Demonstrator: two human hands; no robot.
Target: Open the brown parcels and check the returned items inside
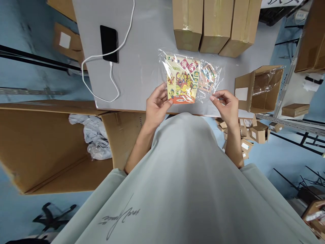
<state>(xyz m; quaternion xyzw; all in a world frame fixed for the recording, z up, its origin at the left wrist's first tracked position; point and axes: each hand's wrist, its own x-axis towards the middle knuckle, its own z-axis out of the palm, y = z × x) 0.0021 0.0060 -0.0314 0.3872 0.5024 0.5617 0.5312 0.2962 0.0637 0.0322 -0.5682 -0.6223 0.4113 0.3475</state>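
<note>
A clear plastic bag (218, 81) holds a printed card packet (183, 79) with yellow cartoon figures and an orange lower edge. A smaller colourful printed piece (207, 78) shows to the packet's right inside the same plastic. My left hand (159, 105) grips the packet's lower left corner, thumb on the front and fingers curled behind. With thumb and forefinger, my right hand (225, 105) pinches the bag's lower right edge. Both hands are over the table's near edge, in front of my body.
Three taped cartons (215, 25) stand at the table's back. A black phone (109, 44) with a white cable (128, 32) lies on the grey table (142, 67). One open box (265, 91) sits at right; a large carton (50, 145) at left contains crumpled plastic (95, 135). Small boxes (259, 132) lie lower right.
</note>
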